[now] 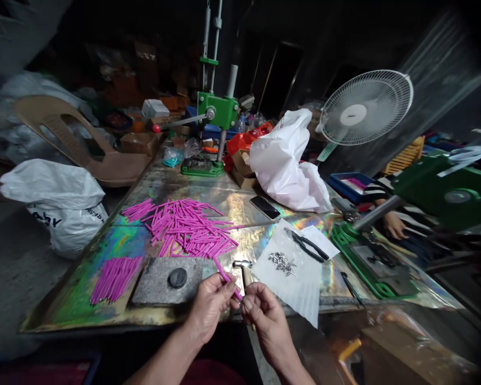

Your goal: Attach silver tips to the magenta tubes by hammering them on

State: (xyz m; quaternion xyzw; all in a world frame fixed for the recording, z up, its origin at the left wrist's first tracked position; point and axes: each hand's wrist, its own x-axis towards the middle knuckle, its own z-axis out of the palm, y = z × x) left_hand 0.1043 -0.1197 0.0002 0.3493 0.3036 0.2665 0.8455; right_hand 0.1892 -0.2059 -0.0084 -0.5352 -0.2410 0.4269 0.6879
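Observation:
My left hand point(210, 305) grips a thin pink tube point(221, 270) between thumb and fingers, its lower end pointing at my right hand point(264, 309). My right thumb and fingertips are pinched at that end; any small piece between them is hidden. Just beyond my hands lies a hammer point(247, 276). Left of them is a grey block point(154, 283) with a dark round disc point(177, 277) on top. A loose heap of pink tubes point(192, 227) covers the table behind it, and a neater bunch point(115, 279) lies at left. Small metal pins point(282, 263) rest on a white sheet point(300, 291).
Black-handled pliers point(309, 246) lie across the sheet, near a phone point(264, 207). Green hand presses stand at the back point(218, 109) and right point(379, 267). A white bag point(291, 171) and a fan point(364, 107) are behind. Another person's hand point(395, 224) shows at right.

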